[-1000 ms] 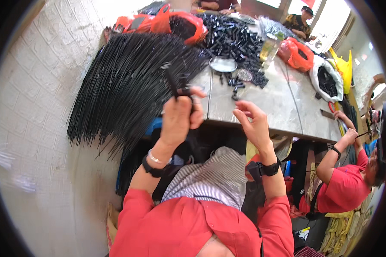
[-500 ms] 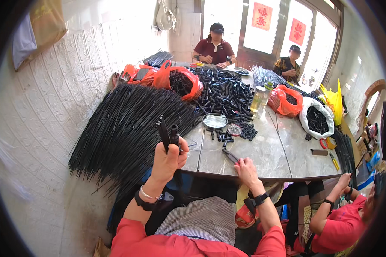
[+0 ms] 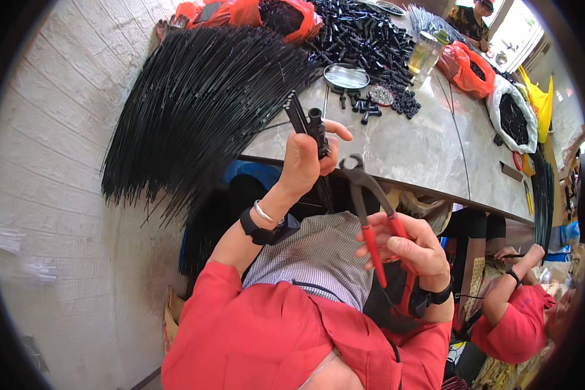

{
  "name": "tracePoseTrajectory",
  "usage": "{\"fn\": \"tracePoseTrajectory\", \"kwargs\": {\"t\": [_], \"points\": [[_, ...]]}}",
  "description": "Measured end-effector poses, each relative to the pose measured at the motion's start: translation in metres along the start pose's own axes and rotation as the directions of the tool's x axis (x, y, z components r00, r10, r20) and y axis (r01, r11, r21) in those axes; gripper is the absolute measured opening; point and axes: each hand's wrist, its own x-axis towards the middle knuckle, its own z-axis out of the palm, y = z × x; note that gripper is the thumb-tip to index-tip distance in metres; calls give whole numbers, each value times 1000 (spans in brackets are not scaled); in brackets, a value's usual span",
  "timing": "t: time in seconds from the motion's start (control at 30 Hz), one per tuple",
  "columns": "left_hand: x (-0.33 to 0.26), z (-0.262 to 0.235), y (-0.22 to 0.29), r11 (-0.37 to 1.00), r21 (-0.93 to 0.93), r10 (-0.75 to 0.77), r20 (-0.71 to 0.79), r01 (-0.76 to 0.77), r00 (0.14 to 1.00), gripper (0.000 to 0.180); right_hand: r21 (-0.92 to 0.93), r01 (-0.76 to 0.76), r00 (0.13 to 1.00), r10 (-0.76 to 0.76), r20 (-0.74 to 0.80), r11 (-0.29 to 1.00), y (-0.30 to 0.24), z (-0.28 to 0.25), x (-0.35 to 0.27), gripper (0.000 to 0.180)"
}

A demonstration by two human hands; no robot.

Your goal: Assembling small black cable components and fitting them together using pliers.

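We are gripping a black tube fitting (image 3: pixel 316 130) in our left hand (image 3: pixel 303 162), with the fingers wrapped tight round its lower part and round the thin black rods (image 3: pixel 297 116) bunched beside it; the thumb is sticking out to the right, just clear of the fitting. The fitting's open top is standing above our fingertips, upright with a slight lean.

Our right hand (image 3: pixel 413 247) is closing round the two red handles of a pair of pincers (image 3: pixel 369 201), the fingers folded over them near the hinge end. The dark metal head of the pincers is pointing up and left from those fingers, its jaws sitting just beside the base of our left hand; whether they are biting on anything, we cannot tell.

Beyond our left fingers, the grey table (image 3: pixel 422 149) is carrying a big fan of black rods (image 3: pixel 201 104), a heap of black fittings (image 3: pixel 364 39) and a round metal dish (image 3: pixel 346 77).
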Motion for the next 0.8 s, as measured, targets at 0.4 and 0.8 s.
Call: {"fn": "tracePoseTrajectory", "kwargs": {"t": [0.4, 0.8], "points": [[-23, -12, 11, 993, 100, -54, -52, 59, 997, 107, 119, -172, 970, 147, 192, 978, 2, 15, 17, 48], [-29, -27, 6, 1000, 7, -5, -5, 6, 1000, 102, 129, -205, 976, 194, 96, 970, -6, 33, 18, 39]]}}
